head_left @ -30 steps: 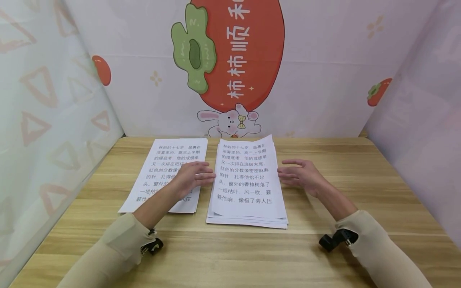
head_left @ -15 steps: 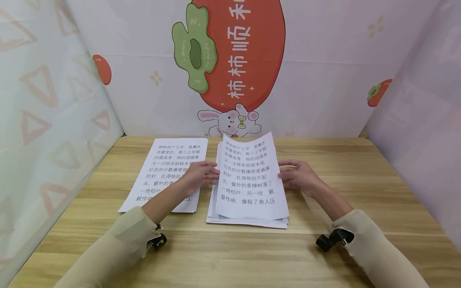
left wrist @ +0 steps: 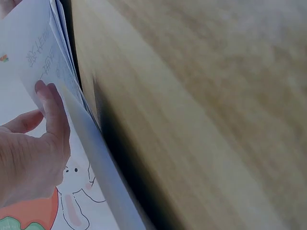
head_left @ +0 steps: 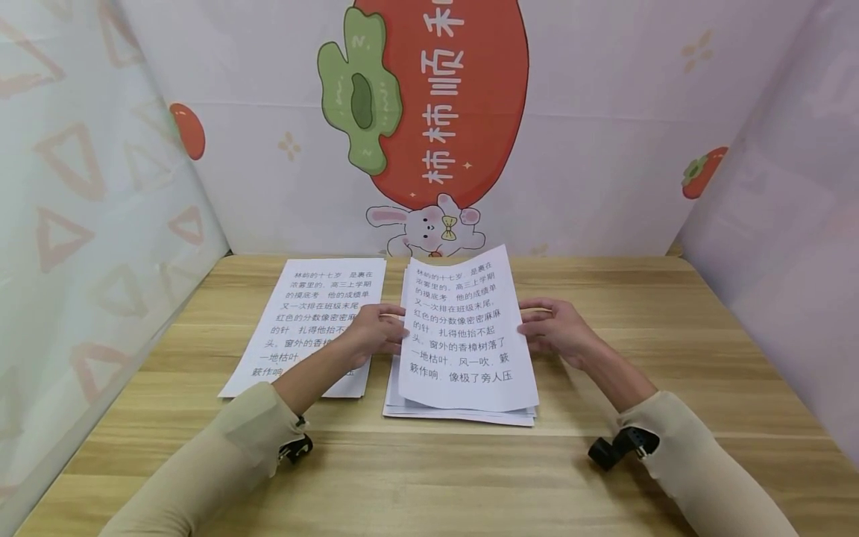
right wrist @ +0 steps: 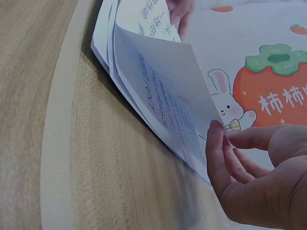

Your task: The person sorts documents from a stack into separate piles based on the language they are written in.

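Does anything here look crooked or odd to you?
Two things: the top sheet between the left hand and right hand is bowed, askew over the stack beneath, though they're holding its edges; and the rabbit on the backdrop lies sideways.

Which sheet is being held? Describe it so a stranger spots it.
On the wooden table, find the right stack, beside the left stack. Its top sheet is pinched at its side edges by the left hand and right hand. Unlike the flat left stack, that sheet bows, its far edge sagging between raised corners.
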{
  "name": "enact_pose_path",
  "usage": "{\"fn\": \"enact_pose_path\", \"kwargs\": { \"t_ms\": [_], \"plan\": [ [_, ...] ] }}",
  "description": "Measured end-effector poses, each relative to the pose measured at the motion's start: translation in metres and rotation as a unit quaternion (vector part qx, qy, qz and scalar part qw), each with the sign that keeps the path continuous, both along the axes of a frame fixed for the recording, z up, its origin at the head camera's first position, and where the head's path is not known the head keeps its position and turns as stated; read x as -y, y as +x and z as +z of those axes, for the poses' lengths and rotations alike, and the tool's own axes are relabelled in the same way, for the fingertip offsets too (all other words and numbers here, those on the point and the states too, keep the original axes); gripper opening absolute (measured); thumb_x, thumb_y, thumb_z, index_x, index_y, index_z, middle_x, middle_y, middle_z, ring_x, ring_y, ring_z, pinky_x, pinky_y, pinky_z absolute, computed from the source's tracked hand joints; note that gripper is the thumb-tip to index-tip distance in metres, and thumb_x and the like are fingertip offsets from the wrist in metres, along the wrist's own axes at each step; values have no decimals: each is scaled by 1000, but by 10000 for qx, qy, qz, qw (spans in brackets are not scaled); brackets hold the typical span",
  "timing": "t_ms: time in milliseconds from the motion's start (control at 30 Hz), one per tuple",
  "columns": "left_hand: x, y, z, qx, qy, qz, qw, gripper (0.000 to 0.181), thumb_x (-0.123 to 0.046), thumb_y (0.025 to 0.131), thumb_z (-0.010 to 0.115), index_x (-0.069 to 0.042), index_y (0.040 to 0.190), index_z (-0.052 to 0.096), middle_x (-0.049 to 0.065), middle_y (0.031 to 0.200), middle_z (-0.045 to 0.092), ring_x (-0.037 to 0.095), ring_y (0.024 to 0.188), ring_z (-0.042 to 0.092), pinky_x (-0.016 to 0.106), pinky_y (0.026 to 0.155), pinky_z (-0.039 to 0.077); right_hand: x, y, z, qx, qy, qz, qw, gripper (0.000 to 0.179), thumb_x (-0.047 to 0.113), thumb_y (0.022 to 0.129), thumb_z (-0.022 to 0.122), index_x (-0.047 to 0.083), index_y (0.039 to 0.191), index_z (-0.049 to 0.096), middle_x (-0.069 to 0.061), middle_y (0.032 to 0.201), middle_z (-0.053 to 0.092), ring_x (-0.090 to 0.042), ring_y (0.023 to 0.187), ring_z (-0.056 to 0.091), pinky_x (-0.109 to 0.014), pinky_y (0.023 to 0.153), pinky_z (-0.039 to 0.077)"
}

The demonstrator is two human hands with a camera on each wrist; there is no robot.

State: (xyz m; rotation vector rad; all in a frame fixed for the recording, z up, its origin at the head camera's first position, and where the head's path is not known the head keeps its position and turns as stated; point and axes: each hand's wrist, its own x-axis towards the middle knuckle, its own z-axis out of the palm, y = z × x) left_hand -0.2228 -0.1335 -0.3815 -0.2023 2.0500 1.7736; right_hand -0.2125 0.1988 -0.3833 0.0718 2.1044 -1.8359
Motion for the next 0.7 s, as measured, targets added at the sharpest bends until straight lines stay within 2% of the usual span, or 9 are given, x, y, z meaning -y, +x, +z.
{"fn": "enact_pose_path", "kwargs": {
  "t_ms": [200,333,500,700],
  "plan": [
    [2,-3,1,-172,50,91,9998,52,11,94,64,4,144,52,9,99,66,16,76,68,29,71,64,1,0,4,-10,-152,-54,9999,56,-5,99,62,-6,151,42,-8,111,71,-14,90,71,-28,77,63],
    [4,-5,5,-354,149,109,9992,51,12,95,63,4,144,52,11,102,68,16,78,70,31,77,64,1,-2,6,-77,-202,-83,9997,57,-5,99,61,-6,152,41,-5,109,71,-12,92,70,-28,80,63],
    [9,-8,11,-576,168,155,9981,50,11,96,62,5,144,52,13,105,70,15,80,71,30,78,65,4,-8,7,-218,-354,-104,9991,58,-5,100,60,-5,154,39,0,106,72,-11,93,70,-31,85,63],
    [16,-12,15,-618,174,372,9972,49,9,97,62,3,145,53,15,110,70,16,81,72,30,79,65,11,-15,12,-348,-432,-236,9982,57,-4,100,61,-3,154,40,-3,108,71,-12,93,69,-30,83,63]
  ]
}}
